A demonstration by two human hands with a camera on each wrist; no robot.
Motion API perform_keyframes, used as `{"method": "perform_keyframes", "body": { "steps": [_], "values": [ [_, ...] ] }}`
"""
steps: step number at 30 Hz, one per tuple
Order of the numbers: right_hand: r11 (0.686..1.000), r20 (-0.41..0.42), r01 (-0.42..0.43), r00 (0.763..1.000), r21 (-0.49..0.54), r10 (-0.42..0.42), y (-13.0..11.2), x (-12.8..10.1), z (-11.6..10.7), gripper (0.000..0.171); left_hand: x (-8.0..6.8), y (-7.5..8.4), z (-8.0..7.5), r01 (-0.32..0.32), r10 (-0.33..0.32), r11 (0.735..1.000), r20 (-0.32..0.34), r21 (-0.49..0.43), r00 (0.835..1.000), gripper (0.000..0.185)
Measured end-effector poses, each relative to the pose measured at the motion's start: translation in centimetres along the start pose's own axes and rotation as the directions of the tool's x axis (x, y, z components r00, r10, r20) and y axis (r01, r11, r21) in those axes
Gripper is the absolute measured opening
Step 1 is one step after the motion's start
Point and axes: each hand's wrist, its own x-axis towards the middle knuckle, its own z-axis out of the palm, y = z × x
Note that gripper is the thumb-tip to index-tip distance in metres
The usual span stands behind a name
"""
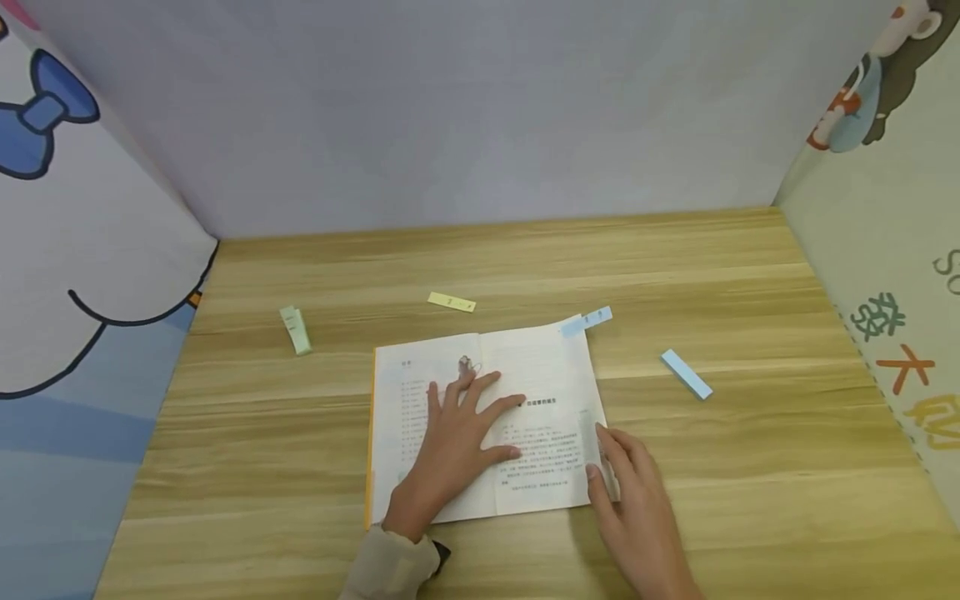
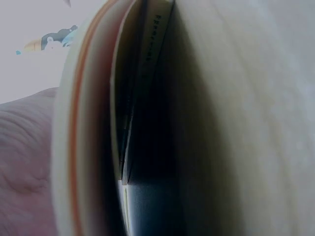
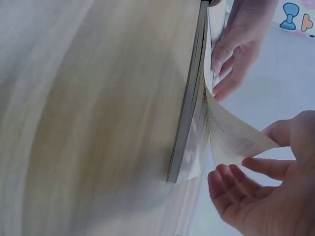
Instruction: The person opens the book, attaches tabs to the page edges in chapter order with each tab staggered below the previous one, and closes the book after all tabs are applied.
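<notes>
Book [image 1: 540, 358] lies spread near the table's [image 1: 750, 483] front edge, and from my remote seat I'd lift gently with the right hand [image 1: 637, 508], whose thumb and fingers pinch 1 page's [image 3: 236, 135] outer edge, while the left hand [image 1: 457, 433], fingers apart, steadies the book's middle.

The head view looks forward and down from above the near side of the table [image 1: 780, 450], wide enough to take in the left hand [image 1: 453, 429], right hand [image 1: 637, 500], book [image 1: 525, 358] and far cloth [image 1: 487, 117]. The left wrist view lies sideways, low and very close to the book's edge. The right wrist view, also sideways and low, faces left across the book, sharing both hands and the blue bow [image 1: 45, 112] with the head view.
</notes>
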Motion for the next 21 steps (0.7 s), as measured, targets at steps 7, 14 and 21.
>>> {"method": "perform_keyframes", "body": {
  "steps": [7, 14, 21],
  "values": [
    [0.99, -0.032, 0.139, 0.99, 0.009, -0.139, -0.8, -0.2, 0.7, 0.058, -0.3, 0.1, -0.5, 0.036, -0.037, 0.998, -0.03, -0.043, 0.999, 0.051],
    [0.969, -0.049, 0.246, 0.968, 0.01, -0.245, -1.3, -0.5, 1.4, 0.067, -0.6, 0.4, -1.7, 0.062, -0.081, 0.981, -0.099, -0.184, 0.992, 0.03],
    [0.946, -0.034, 0.324, 0.946, 0.019, -0.323, -1.6, -0.6, 1.7, 0.071, -0.8, 1.9, -4.0, 0.122, -0.205, 0.822, -0.09, -0.556, 0.975, 0.022]
  ]
}}
